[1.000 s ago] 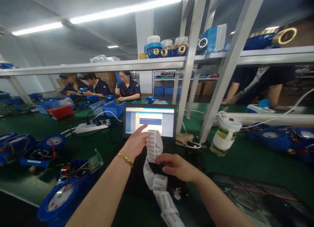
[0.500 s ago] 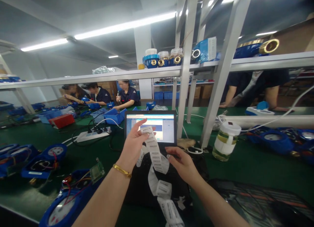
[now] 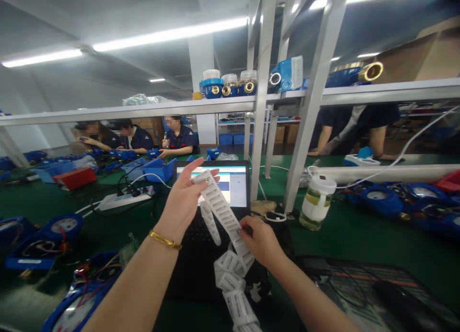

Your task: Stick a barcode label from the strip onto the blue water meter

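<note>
— Green matting covers the whole bench (image 3: 359,236), and you've got that label strip (image 3: 223,210) stretched right over the laptop (image 3: 212,217). Anything likely to go wrong?

— I'd say two things. The strip is pulled fairly taut between my hands, so a sharp tug could tear it or peel a label off crooked. And the loose tail (image 3: 237,298) is bunched in folds below my right hand; it could stick to itself or snag on the keyboard.

— How are you holding it?

— My left hand (image 3: 183,198) is raised in front of the screen, mostly spread, with the top end of the strip lying across the fingertips and the thumb up beside it. My right hand (image 3: 260,238) is lower and nearly closed, pinching the strip between thumb and fingers.

— And around you?

— Just right of the laptop stands a jar (image 3: 316,202) of yellowish liquid. Blue meters (image 3: 377,198) lie farther right, an opened one (image 3: 82,293) at my left elbow, a power strip (image 3: 122,198) beyond. Other people (image 3: 176,135) sit at the far end.
</note>
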`<state>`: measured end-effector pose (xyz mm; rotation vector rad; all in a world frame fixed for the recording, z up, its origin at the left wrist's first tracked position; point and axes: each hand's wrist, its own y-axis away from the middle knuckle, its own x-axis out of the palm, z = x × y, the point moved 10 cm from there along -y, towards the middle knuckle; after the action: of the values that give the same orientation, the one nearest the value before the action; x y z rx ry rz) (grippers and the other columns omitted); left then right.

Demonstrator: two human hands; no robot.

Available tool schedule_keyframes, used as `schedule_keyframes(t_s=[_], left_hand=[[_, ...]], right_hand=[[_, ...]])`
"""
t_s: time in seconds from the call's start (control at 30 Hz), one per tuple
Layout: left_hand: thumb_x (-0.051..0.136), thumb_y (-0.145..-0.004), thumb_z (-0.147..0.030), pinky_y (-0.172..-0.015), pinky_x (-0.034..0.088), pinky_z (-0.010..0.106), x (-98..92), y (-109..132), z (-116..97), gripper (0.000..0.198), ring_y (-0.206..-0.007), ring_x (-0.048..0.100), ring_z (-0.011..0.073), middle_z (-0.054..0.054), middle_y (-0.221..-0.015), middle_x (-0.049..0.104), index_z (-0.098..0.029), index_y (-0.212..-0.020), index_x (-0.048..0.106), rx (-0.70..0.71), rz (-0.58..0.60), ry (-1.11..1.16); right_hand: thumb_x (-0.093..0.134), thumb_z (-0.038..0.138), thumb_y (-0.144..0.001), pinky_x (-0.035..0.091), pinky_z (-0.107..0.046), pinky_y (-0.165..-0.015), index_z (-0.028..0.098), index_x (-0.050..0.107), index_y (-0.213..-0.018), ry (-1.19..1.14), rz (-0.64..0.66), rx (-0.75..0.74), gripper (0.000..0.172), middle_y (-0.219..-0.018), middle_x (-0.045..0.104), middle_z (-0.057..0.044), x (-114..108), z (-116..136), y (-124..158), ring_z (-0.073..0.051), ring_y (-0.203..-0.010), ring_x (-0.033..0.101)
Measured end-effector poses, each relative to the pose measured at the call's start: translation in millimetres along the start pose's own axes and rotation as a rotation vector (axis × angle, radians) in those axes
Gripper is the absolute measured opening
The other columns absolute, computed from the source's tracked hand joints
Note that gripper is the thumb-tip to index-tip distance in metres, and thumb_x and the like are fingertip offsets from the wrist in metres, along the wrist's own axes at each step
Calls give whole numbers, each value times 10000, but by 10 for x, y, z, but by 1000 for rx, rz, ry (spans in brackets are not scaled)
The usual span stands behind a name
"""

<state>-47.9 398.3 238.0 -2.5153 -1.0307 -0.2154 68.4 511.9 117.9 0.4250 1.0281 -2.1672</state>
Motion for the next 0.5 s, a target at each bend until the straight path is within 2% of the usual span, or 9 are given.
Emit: schedule_keyframes(t_s=[0.13, 0.27, 0.37, 0.43, 0.5], left_hand=[[580, -699, -53, -834, 486, 366, -161, -83, -216, 579, -907, 657, 218, 69, -918, 706, -208, -1244, 463, 66, -47, 10], [558, -723, -46, -784, 491, 304, -238, -39, -213, 535, -897, 657, 190, 71, -921, 705, -203, -1227, 472, 63, -92, 28], [565, -732, -66, -724, 488, 270, -147, 52, -95, 511, -913, 651, 206, 71, -931, 703, -213, -1214, 482, 7, -57, 17], [563, -739, -80, -719, 489, 267, -46, 134, 20, 492, -917, 648, 211, 72, -938, 700, -213, -1206, 487, -39, -21, 15], [567, -743, -97, -737, 491, 271, 69, 219, 151, 486, -921, 644, 210, 71, -950, 698, -221, -1206, 489, -84, 19, 18]], right_hand=[[562, -9, -714, 369, -275, -663, 174, 569, -730, 116, 55, 44, 185, -719, 553, 1, 35, -137, -6, -209, -743, 516], [561, -11, -699, 409, -311, -690, 161, 592, -734, 131, 74, 105, 178, -741, 587, -25, 20, -277, -18, -228, -748, 543], [573, 97, -739, 451, -333, -777, 161, 619, -954, 64, 48, 117, 229, -918, 616, -52, -47, -245, -34, -233, -883, 567], [550, 234, -802, 472, -332, -802, 167, 590, -1084, -96, 0, 89, 293, -1046, 598, -71, -132, -118, -33, -229, -974, 555], [519, 339, -848, 483, -334, -794, 175, 583, -1118, -303, -68, 45, 322, -1093, 583, -77, -242, 48, -14, -232, -1006, 545]])
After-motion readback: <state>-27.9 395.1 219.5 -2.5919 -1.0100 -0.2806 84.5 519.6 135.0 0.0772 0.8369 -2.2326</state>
